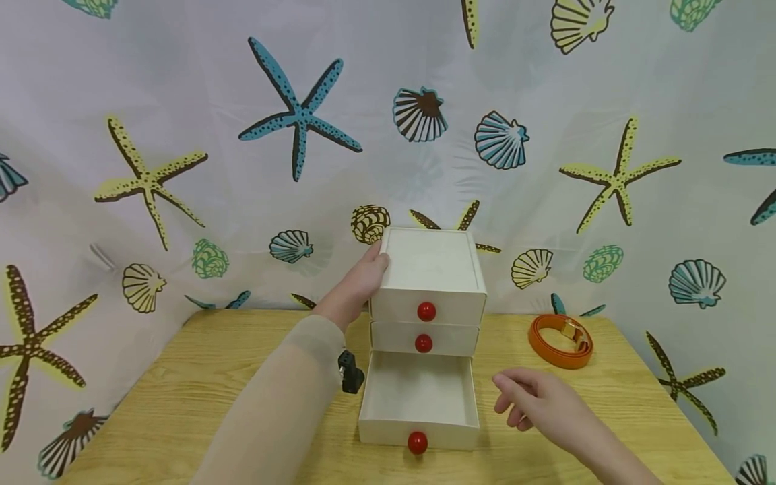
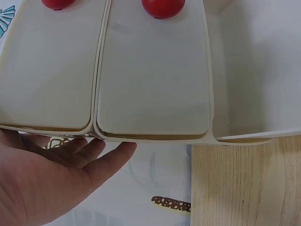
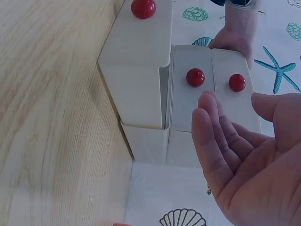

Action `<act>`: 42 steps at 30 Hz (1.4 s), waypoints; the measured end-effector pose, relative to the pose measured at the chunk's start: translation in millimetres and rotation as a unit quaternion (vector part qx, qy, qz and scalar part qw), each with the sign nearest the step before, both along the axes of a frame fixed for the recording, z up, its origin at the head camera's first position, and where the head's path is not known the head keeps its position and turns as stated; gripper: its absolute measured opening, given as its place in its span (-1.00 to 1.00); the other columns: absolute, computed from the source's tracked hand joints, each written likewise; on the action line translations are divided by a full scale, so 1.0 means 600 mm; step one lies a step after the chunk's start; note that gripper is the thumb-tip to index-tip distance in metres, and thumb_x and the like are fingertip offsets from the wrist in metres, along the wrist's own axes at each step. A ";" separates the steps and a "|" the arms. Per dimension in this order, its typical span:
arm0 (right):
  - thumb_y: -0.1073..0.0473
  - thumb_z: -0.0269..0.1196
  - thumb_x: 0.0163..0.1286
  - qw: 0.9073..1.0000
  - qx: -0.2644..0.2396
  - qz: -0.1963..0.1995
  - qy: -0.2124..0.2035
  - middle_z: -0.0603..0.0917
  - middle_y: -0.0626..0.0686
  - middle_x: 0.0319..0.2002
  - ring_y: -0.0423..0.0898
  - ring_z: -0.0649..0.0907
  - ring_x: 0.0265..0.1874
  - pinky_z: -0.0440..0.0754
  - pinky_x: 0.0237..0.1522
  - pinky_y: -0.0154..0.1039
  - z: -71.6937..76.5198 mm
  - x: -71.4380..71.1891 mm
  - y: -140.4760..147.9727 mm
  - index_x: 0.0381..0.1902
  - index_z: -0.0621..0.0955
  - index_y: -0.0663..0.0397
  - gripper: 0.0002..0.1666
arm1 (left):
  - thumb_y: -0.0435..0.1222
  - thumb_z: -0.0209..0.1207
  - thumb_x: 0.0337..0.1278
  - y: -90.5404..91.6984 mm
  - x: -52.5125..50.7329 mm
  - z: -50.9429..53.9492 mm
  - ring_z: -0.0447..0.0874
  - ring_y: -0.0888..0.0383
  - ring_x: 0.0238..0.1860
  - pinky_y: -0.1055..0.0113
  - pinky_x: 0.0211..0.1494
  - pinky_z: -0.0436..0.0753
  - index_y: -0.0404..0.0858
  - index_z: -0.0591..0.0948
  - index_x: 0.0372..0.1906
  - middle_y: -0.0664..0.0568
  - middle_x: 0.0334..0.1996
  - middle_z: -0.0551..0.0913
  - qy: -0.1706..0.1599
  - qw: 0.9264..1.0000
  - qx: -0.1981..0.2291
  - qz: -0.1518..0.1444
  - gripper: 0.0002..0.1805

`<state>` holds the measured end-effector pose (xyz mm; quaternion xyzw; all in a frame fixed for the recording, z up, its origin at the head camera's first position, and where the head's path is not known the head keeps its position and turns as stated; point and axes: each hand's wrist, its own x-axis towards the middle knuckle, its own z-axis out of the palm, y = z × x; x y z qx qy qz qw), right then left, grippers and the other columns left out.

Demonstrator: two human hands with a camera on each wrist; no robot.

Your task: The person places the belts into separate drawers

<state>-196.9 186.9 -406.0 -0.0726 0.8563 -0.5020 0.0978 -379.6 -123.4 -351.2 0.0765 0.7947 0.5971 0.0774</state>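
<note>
A white three-drawer unit (image 1: 430,263) with a round red knob on each drawer stands on the wooden table. Its bottom drawer (image 1: 445,436) is pulled out, its pale floor showing; the upper two are closed. My left hand (image 1: 364,273) steadies the unit's upper left side, fingers stretched along the wall in the left wrist view. To the right of the open drawer, my right hand (image 1: 539,404) hovers apart from it with loosely bent fingers and holds nothing. The right wrist view shows the bottom drawer's red knob (image 3: 143,8) beyond those fingers.
A coiled orange belt (image 1: 560,360) with a gold-coloured buckle lies on the table at the back right. Behind the table (image 1: 242,350) hangs a white curtain (image 1: 388,175) printed with starfish and shells.
</note>
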 end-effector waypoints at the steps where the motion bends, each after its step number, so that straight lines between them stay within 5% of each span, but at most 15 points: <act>1: -0.20 0.18 0.76 1.000 0.007 -0.002 0.006 0.79 0.02 -0.23 0.00 0.74 -0.32 0.82 -0.20 -0.13 0.000 -0.001 0.002 0.37 0.63 0.34 -0.31 | 0.00 -0.34 0.83 0.000 0.000 0.000 -0.20 -0.20 0.79 -0.41 0.68 -0.01 0.08 -0.21 0.86 -0.05 0.83 -0.17 0.000 1.000 0.000 -0.001 -0.27; 12: -0.26 0.23 0.70 0.992 0.100 -0.054 0.062 0.77 -0.12 -0.24 -0.11 0.71 -0.31 0.75 -0.24 -0.18 -0.002 -0.007 0.010 0.31 0.72 0.09 -0.40 | 0.00 -0.33 0.84 -0.001 0.002 0.002 -0.21 -0.19 0.79 -0.42 0.68 -0.03 0.08 -0.20 0.86 -0.03 0.83 -0.17 -0.005 1.000 0.003 0.000 -0.28; 21: -0.35 0.26 0.65 0.945 0.260 -0.062 0.190 0.76 -0.30 -0.22 -0.29 0.70 -0.26 0.63 -0.28 -0.18 -0.007 -0.010 0.016 0.28 0.78 -0.03 -0.39 | -0.01 -0.32 0.84 0.001 0.002 0.001 -0.21 -0.19 0.79 -0.40 0.69 -0.05 0.07 -0.19 0.86 -0.03 0.84 -0.17 0.000 1.000 0.005 0.003 -0.28; 32: -0.20 0.35 0.64 0.892 0.320 -0.061 0.312 0.79 -0.24 -0.19 -0.27 0.72 -0.34 0.48 -0.56 -0.35 -0.023 -0.022 0.039 0.28 0.76 0.04 -0.48 | -0.01 -0.32 0.84 -0.002 0.003 0.000 -0.23 -0.19 0.79 -0.42 0.69 -0.08 0.06 -0.20 0.86 -0.03 0.84 -0.19 -0.003 1.000 0.013 -0.001 -0.27; 38: -0.18 0.38 0.61 0.877 0.346 -0.062 0.328 0.84 -0.09 -0.08 -0.12 0.78 -0.28 0.54 -0.55 -0.29 -0.027 -0.030 0.052 0.33 0.74 0.08 -0.43 | -0.01 -0.32 0.84 -0.003 0.004 0.000 -0.23 -0.18 0.79 -0.42 0.69 -0.07 0.05 -0.20 0.86 -0.03 0.84 -0.19 -0.001 1.000 0.014 -0.002 -0.27; 42: -0.19 0.37 0.62 0.871 0.359 -0.061 0.329 0.84 0.09 0.10 0.11 0.83 -0.08 0.76 -0.38 -0.02 -0.028 -0.035 0.062 0.36 0.72 0.09 -0.40 | 0.00 -0.32 0.84 -0.002 0.005 0.000 -0.22 -0.18 0.79 -0.42 0.69 -0.07 0.07 -0.20 0.86 -0.03 0.83 -0.18 -0.002 1.000 0.013 -0.002 -0.27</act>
